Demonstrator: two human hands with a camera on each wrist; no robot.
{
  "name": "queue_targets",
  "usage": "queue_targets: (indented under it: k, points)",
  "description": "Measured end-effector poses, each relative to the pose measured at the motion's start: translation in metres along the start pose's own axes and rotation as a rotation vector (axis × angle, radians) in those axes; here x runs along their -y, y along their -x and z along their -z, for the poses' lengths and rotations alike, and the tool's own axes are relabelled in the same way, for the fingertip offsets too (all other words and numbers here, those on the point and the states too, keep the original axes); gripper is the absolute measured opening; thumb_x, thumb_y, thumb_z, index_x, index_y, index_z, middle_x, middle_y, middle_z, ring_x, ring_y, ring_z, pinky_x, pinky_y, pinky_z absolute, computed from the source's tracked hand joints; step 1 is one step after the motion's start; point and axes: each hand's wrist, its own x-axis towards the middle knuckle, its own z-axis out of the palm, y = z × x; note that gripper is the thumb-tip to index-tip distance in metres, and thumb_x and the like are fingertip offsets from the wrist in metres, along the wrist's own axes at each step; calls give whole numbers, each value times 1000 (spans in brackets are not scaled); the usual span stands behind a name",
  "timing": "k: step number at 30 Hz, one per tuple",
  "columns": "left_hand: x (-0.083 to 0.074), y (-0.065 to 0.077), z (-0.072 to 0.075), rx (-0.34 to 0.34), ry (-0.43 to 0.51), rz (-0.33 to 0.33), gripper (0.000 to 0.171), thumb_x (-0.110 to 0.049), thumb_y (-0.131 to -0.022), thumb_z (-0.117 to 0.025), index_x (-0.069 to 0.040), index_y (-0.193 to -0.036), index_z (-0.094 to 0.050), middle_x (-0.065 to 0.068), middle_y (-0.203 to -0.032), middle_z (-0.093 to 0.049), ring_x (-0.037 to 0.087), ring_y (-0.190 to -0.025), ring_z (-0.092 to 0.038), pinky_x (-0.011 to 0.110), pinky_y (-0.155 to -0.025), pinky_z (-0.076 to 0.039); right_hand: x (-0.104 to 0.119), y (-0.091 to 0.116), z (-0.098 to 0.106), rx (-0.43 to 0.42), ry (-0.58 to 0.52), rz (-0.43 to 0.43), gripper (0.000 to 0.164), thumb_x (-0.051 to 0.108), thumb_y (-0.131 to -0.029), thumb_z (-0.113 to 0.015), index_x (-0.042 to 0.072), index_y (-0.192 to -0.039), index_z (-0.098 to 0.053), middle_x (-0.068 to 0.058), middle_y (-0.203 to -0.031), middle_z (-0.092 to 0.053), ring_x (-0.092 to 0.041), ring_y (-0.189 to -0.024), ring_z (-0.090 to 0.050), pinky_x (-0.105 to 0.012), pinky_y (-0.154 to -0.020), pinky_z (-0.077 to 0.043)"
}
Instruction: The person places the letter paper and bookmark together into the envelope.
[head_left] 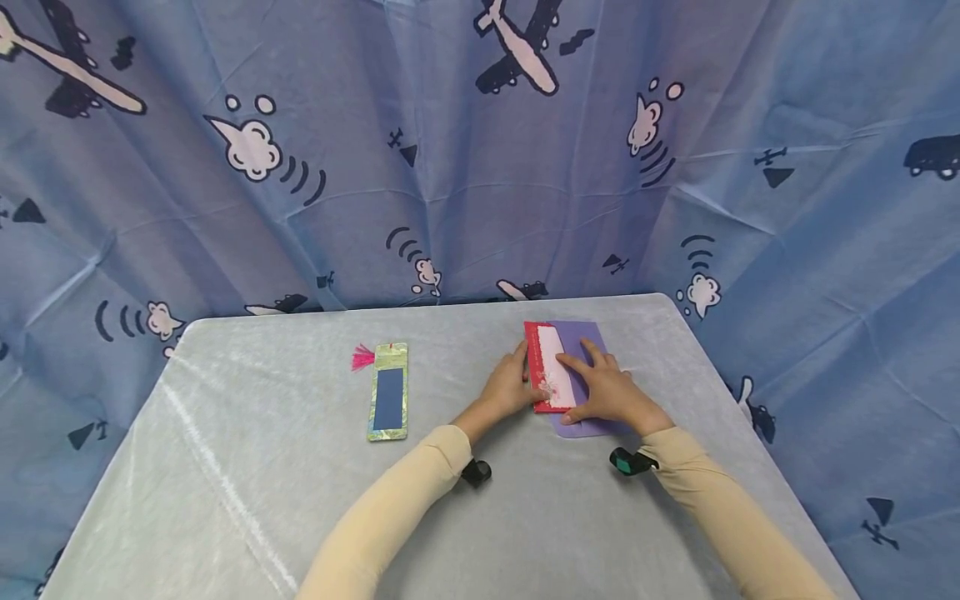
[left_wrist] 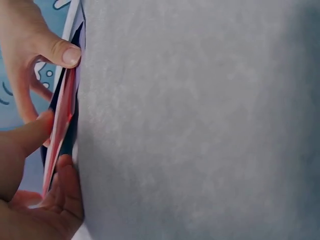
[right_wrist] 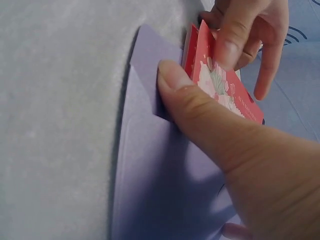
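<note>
A red card (head_left: 534,375) with a pale, flower-printed panel lies at the mouth of a purple envelope (head_left: 588,427), which covers part of it. With thumb and fingers my left hand (head_left: 506,387) pinches the card by its left side. My right hand (head_left: 611,392) holds the envelope, its fingers spread across the top and the thumb near the open edge. In the right wrist view that thumb (right_wrist: 187,90) presses beside the envelope's flap (right_wrist: 150,50). From the left wrist view, the card (left_wrist: 62,112) appears edge-on between both hands.
Left of the hands lies a green bookmark (head_left: 401,392) with a dark blue panel and a pink tassel (head_left: 362,357). A pale grey cloth covers the table (head_left: 262,467). Behind its far edge hangs a blue curtain (head_left: 337,225) printed with airplanes.
</note>
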Motion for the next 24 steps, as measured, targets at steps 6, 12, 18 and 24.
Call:
queue_targets:
  k: [6,12,18,24]
  points:
    - [-2,4,5,120,-54,24,126,-36,-66,-92,-5,-158,-13,20,-127,-55,26,-108,-60,36,-95,-52,0,0,0,3,-6,-4,113,58,-58,-89,23,-152,-38,-30,-160,-14,-62,-137,-28,-88,-90,-25]
    - [-6,5,5,178,-120,53,133,-41,-63,-93,-7,-159,-8,22,-135,-49,29,-108,-63,39,-99,-52,0,0,0,4,-7,-5,112,58,-58,-89,24,-152,-38,-30,-161,-14,-62,-137,-29,-88,-89,-24]
    - [-7,6,1,136,-186,39,123,-45,-69,-88,-4,-157,-14,20,-128,-53,27,-103,-66,38,-91,-56,0,1,1,9,-13,-11,112,58,-58,-88,23,-152,-38,-30,-161,-13,-62,-136,-29,-88,-89,-24]
    - [-9,4,-4,134,-235,62,123,-52,-70,-85,-3,-157,-14,20,-131,-53,26,-103,-66,38,-89,-56,1,0,0,8,-17,-9,112,58,-58,-89,21,-152,-39,-31,-160,-14,-61,-136,-29,-88,-90,-24]
